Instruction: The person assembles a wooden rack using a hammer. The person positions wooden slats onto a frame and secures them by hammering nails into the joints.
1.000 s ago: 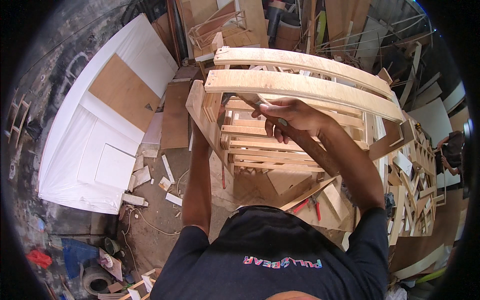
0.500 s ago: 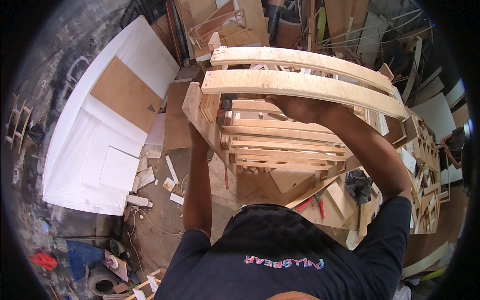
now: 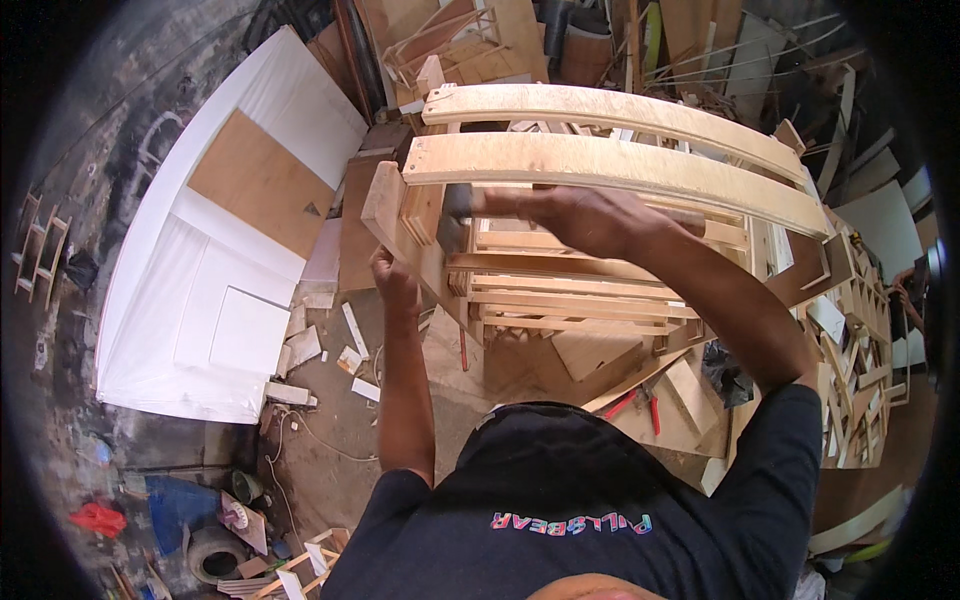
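Note:
A wooden slatted frame [image 3: 620,170] stands before me, its pale slats running left to right. At its left end is a thick upright side board [image 3: 383,205]. My left hand [image 3: 398,282] is closed at the lower edge of this board, thumb up against it. Beneath the top slats, inside the frame, my right hand [image 3: 595,220] grips a hammer [image 3: 495,203] by its wooden handle. The hammer's dark head, slightly blurred, is close to the inner face of the left end. Whether it touches the wood I cannot tell.
A large white panel [image 3: 225,320] with a brown board on it leans at the left. Offcuts [image 3: 300,348] and a cord lie on the floor. Red-handled tools [image 3: 655,415] rest below the frame. Stacked boards [image 3: 690,40] fill the back; another person's arm [image 3: 905,290] shows far right.
The hammer has come into sight under the slats, in my right hand, its head at the left end. My left hand now shows more fully below the side board.

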